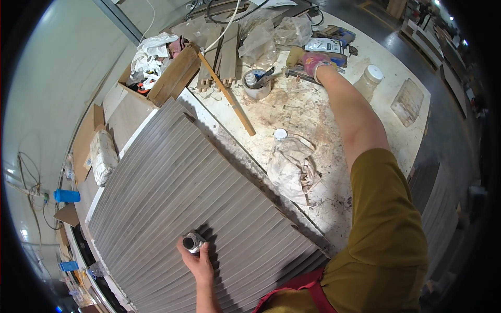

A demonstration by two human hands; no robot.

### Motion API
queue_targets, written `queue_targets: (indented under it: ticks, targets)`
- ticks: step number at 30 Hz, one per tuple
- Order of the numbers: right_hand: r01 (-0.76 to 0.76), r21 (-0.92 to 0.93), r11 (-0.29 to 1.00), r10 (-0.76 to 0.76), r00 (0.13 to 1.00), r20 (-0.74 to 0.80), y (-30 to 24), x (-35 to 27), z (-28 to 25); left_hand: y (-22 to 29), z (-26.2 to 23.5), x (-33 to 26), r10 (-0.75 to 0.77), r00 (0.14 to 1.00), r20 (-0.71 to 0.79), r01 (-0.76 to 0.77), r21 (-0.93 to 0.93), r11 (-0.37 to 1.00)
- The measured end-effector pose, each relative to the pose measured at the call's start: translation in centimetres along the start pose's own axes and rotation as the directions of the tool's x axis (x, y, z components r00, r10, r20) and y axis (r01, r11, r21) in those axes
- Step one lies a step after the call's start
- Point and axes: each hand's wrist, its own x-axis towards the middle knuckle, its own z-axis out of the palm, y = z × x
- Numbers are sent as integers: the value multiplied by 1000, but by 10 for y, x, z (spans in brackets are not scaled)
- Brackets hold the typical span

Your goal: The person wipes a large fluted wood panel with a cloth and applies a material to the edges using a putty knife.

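My left hand grips a small round metal tin, open end up, held against a big slatted grey wood panel that lies across the bench. My right hand, in a pink glove, reaches far across the white workbench and rests on a tool with a tan handle, beside a roll of tape with a small bottle standing in it. My right arm stretches over the stained bench top.
A long wooden stick lies diagonally by the panel. Crumpled plastic and a white cap sit mid-bench. A plastic jar, a wood block, a cardboard box of rags and dark slats ring the bench.
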Motion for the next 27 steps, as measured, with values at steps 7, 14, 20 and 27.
queue_targets:
  ticks: [7,14,20,27]
  targets:
    - [45,154,987,-41,999,-31,-3,-20,-24,15,4,-1,-54,999,8,54,-48,997]
    - [111,947,302,-412,911,25,-48,-91,-66,-7,1,1,15,999,-31,-15,-15,1000]
    - [-60,966,251,-442,881,170,-95,-147,-112,-3,-1,2,10,1000,-24,-12,-75,997]
    - [8,999,-45,-540,841,-31,-139,-114,-53,2,-42,35,37,993,-113,-45,-65,997]
